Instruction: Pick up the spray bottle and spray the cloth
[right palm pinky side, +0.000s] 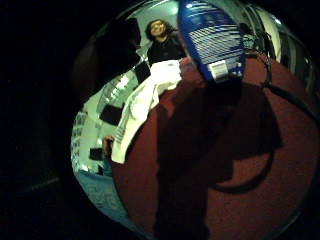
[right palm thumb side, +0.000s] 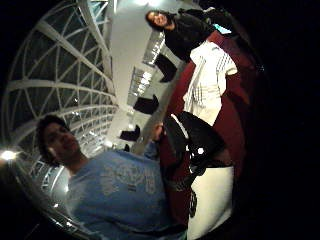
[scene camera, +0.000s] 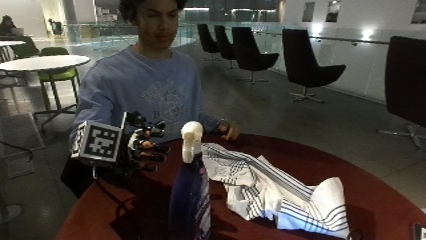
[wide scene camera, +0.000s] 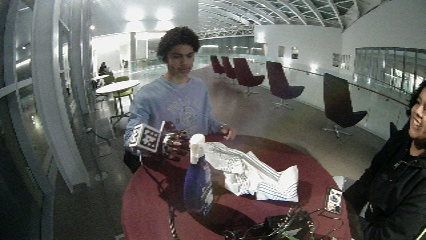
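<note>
**Gloved hand just beside the standing spray bottle**

The spray bottle (scene camera: 190, 192) stands upright on the round dark-red table (scene camera: 373, 185), near the edge closest to the outside camera. Its body is deep blue and its trigger head is pale cream. In the little finger side palm view the bottle's back label, with white print and a barcode, shows close to the palm.

The gloved right hand (scene camera: 143, 147) is raised above the table just beside the bottle's head, on the person's right of it. Its fingers (scene camera: 154, 146) are loosely curled and point toward the bottle's neck, with nothing between them; a narrow gap shows between the fingertips and the bottle, so the hand grips nothing.

The cloth (scene camera: 273, 192), white with dark blue stripes, lies crumpled on the table on the other side of the bottle, spreading from near the bottle toward the table's far side. One corner is folded up into a peak. Whether cloth and bottle touch cannot be told.

The person's bare left hand (scene camera: 229, 131) rests at the table's edge beyond the cloth. In the wide outside view a phone (wide scene camera: 333, 200) lies flat near the table's rim, well apart from the bottle, and a tangle of dark gear (wide scene camera: 279, 227) sits at the near rim.
</note>
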